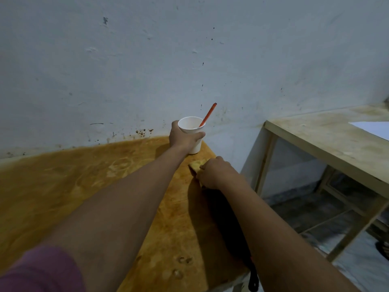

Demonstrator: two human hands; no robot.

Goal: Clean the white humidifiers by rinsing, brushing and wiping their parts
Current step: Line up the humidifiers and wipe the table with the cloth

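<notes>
Nearest the lens, a purple sleeve (40,270) covers the upper left arm, and both bare forearms stretch forward over an orange-brown wooden table (63,186) with a stained, mottled top. Under the right forearm a dark, long object (229,226) lies along the table's right edge; what it is cannot be told. Further on, the right hand (214,173) rests on the tabletop with fingers curled down over a yellowish sponge (194,165), which peeks out at the fingertips. Beyond it, near the table's far corner, the left hand (183,139) is wrapped around a plain white paper cup (192,131) that stands on the table, thumb across its front. An orange-red brush handle (208,114) leans out of the cup. No writing or label shows on the cup. Off to the right stands a pale wooden bench (328,142) with a white sheet (372,128) on it, blank as far as it shows. Behind everything rises a scuffed, speckled white wall (147,60). No humidifier part is in view
</notes>
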